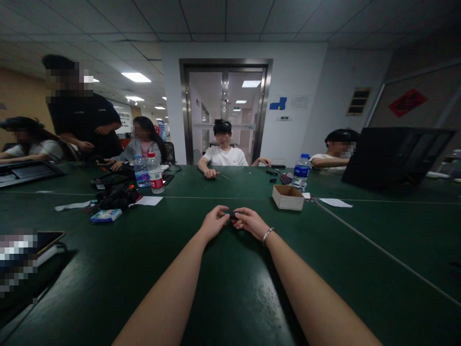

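Note:
Straight ahead, over the dark green table, my two hands come together around a small black object. Its exact kind is too small to make out. My right hand, with a bracelet on the wrist, pinches it between thumb and fingers. From the other side, my left hand has its thumb at the object's left end and its fingers curved over. Part of the object is covered by the fingertips.
A small open cardboard box and a blue-capped bottle stand right of my hands. Left are two bottles, black gear and a blue-white packet. A black computer case is far right. Several people sit around; one stands.

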### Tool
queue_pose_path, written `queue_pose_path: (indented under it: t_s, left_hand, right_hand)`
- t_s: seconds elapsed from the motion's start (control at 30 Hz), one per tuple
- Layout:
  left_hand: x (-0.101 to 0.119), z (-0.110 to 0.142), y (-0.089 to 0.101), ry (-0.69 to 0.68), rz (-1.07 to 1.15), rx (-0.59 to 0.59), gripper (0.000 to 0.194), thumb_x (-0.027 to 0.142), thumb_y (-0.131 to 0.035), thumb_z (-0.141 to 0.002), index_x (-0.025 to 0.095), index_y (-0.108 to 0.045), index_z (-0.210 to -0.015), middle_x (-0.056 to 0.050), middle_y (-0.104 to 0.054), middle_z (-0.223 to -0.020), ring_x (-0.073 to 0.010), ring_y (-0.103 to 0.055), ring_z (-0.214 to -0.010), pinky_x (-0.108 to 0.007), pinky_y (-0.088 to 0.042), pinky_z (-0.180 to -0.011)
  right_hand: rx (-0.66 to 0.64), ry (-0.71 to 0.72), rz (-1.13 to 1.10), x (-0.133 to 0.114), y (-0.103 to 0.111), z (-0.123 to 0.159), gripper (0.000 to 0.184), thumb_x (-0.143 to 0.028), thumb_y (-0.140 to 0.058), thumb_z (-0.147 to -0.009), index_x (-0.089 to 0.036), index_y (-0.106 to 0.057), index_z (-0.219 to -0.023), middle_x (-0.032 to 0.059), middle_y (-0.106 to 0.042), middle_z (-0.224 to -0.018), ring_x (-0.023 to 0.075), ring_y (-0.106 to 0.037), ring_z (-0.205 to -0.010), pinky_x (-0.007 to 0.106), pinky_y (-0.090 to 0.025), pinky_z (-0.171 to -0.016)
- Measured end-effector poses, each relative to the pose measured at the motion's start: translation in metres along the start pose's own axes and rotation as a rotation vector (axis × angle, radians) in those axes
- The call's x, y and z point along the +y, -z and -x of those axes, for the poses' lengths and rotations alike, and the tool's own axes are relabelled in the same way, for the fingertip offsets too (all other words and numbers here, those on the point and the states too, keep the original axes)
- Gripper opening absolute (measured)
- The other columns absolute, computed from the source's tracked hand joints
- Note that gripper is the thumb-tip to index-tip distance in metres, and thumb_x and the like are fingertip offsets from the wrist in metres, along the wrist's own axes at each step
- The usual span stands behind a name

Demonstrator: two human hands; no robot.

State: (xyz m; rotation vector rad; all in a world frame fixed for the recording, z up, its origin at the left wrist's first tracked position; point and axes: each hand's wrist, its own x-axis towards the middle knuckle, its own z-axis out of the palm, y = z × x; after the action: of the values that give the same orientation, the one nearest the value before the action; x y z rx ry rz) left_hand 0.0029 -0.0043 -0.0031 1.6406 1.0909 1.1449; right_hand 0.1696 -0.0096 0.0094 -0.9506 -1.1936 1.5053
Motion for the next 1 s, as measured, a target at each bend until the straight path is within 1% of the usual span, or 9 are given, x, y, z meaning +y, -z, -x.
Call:
queue_pose_path:
  t_s: [0.27,0.5,0.8,1.0]
  left_hand:
    - [0.002,0.001,0.001,-0.039,-0.049,0.029,0.038,0.027,-0.059,-0.073,0.018,-0.052,-0.109,-0.007,-0.054,-0.098,-0.0077,-0.052,-0.061,-0.019,-0.042,-0.054]
    - [0.000,-0.001,0.000,-0.030,-0.058,0.029,0.038,0.026,-0.058,-0.074,0.017,-0.051,-0.110,-0.007,-0.054,-0.100,-0.0078,-0.052,-0.060,-0.018,-0.042,-0.051]
    - [-0.007,-0.004,0.000,-0.057,-0.056,0.040,0.036,0.025,-0.058,-0.074,0.018,-0.052,-0.109,-0.007,-0.055,-0.098,-0.0069,-0.051,-0.058,-0.018,-0.043,-0.050]
    - [-0.005,-0.003,-0.001,-0.050,-0.064,0.042,0.036,0.024,-0.058,-0.073,0.017,-0.052,-0.109,-0.007,-0.054,-0.098,-0.0081,-0.052,-0.062,-0.018,-0.044,-0.051]
  right_hand:
    - [-0.003,-0.007,0.013,0.001,0.000,0.000,0.011,-0.009,-0.053,-0.083,-0.011,-0.050,-0.093,0.0072,-0.063,-0.062,0.0121,-0.061,-0.051,0.019,-0.050,-0.049]
    - [0.004,-0.015,0.020,0.000,0.000,0.001,0.011,-0.007,-0.052,-0.084,-0.010,-0.050,-0.094,0.0074,-0.062,-0.062,0.0117,-0.060,-0.051,0.018,-0.050,-0.048]
    - [-0.003,0.002,0.011,0.002,0.001,-0.001,0.010,-0.009,-0.055,-0.082,-0.011,-0.051,-0.092,0.0061,-0.062,-0.062,0.0122,-0.061,-0.051,0.019,-0.050,-0.048]
    - [0.001,-0.011,0.029,0.000,0.000,0.000,0.010,-0.007,-0.051,-0.084,-0.010,-0.050,-0.093,0.0066,-0.062,-0.061,0.0114,-0.060,-0.051,0.018,-0.050,-0.049]
